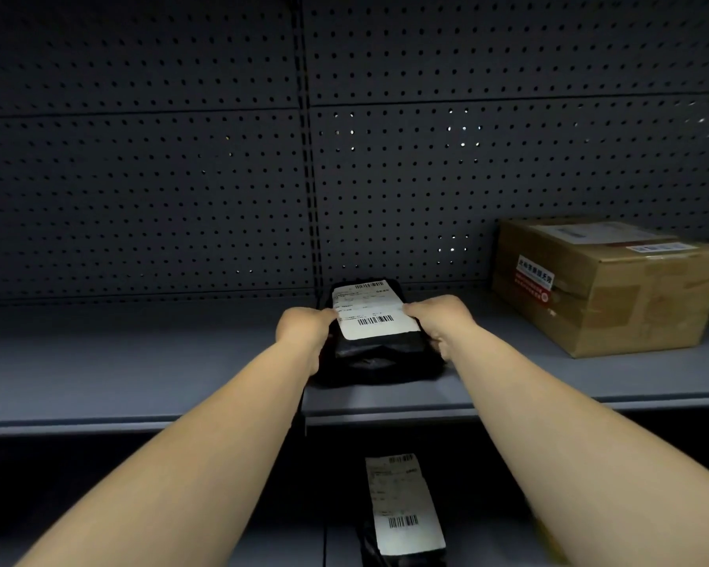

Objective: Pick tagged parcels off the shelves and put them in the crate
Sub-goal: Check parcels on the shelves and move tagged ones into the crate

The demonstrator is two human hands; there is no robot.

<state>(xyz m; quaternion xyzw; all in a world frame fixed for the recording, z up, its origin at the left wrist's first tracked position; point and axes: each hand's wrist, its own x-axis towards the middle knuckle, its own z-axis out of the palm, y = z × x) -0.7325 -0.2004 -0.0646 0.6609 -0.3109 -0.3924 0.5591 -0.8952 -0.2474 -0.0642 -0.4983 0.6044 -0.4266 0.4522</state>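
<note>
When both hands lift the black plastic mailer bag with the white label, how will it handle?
The black plastic mailer bag probably flexes: its front end looks creased and puffy. The glossy film may be slippery, so the left hand and right hand at its sides seem sensible. It won't roll.

Cardboard box (606,286) cut by right frame edge. Lower black parcel (402,521) cut off at bottom edge. Label text on black parcel (379,333) at centre too small to read. Both hands' fingertips hidden behind it; grip unclear.
</note>
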